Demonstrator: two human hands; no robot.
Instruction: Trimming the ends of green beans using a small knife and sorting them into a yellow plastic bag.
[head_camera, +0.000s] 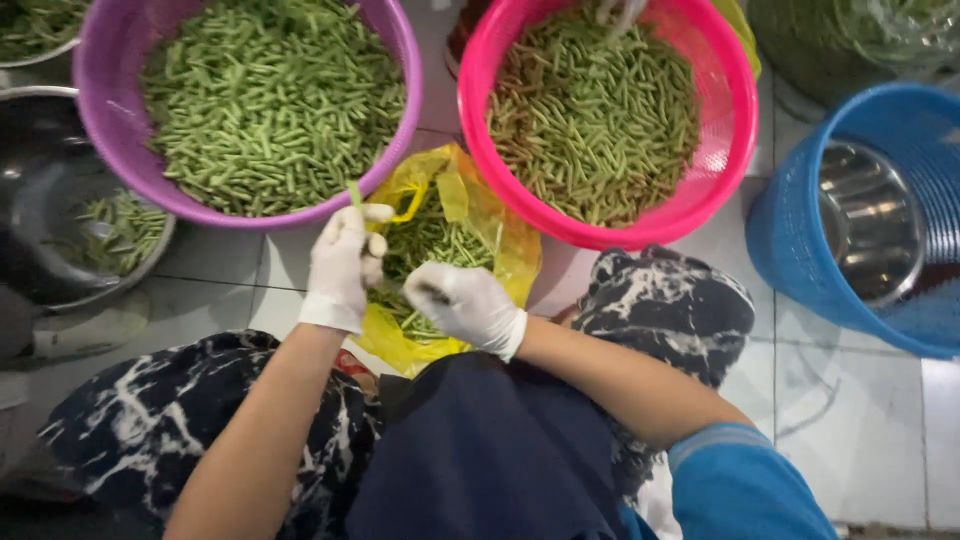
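Both my hands wear white gloves. My left hand (342, 262) pinches a short green bean piece (354, 193) upright, just below the rim of the purple basket (398, 60) heaped with cut green beans. My right hand (462, 302) is closed over the yellow plastic bag (487, 215) of uncut beans on the floor; what it grips is hidden by the fingers. A pink basket (722, 100) to the right also holds cut beans.
A blue basket (790, 235) with a steel bowl (872, 222) inside stands at right. A metal pan (60, 215) with a few beans sits at left. My knees in dark patterned trousers frame the bag on the white tiled floor (850, 420).
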